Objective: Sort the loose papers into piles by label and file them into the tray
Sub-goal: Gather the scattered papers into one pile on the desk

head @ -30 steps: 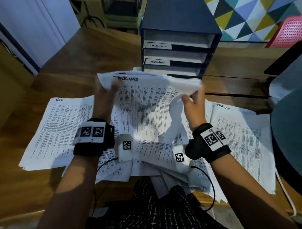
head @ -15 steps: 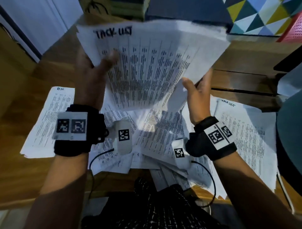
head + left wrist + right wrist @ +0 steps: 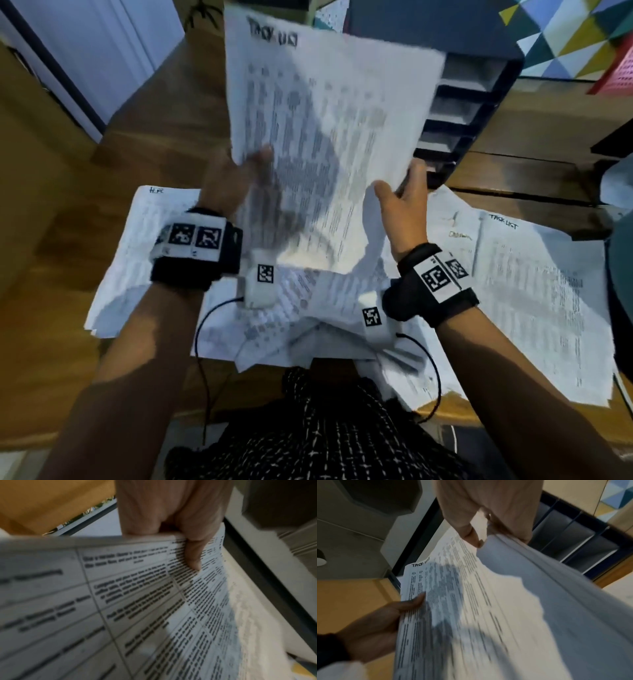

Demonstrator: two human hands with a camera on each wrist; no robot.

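Observation:
Both hands hold up a stack of printed sheets (image 3: 329, 137) headed "TASK LIST", raised off the desk and tilted before the dark blue filing tray (image 3: 479, 102). My left hand (image 3: 236, 178) grips the stack's left edge, thumb over the front page (image 3: 192, 555). My right hand (image 3: 404, 198) pinches the lower right edge, thumb on top (image 3: 471, 536). On the desk lie a pile marked "HR" (image 3: 144, 260) at the left, a "TASK LIST" pile (image 3: 534, 294) at the right, and loose overlapping sheets (image 3: 308, 308) between them.
The tray's stacked slots open toward me at the back of the wooden desk (image 3: 548, 137). A red mesh basket (image 3: 616, 68) stands at the far right. A dark rounded object (image 3: 623, 291) crowds the desk's right edge. Cables run from both wrist cameras.
The "TASK LIST" stack has been lifted from just above the desk pile and turned more upright, its top now swung up and away toward the tray. Both hands kept their hold.

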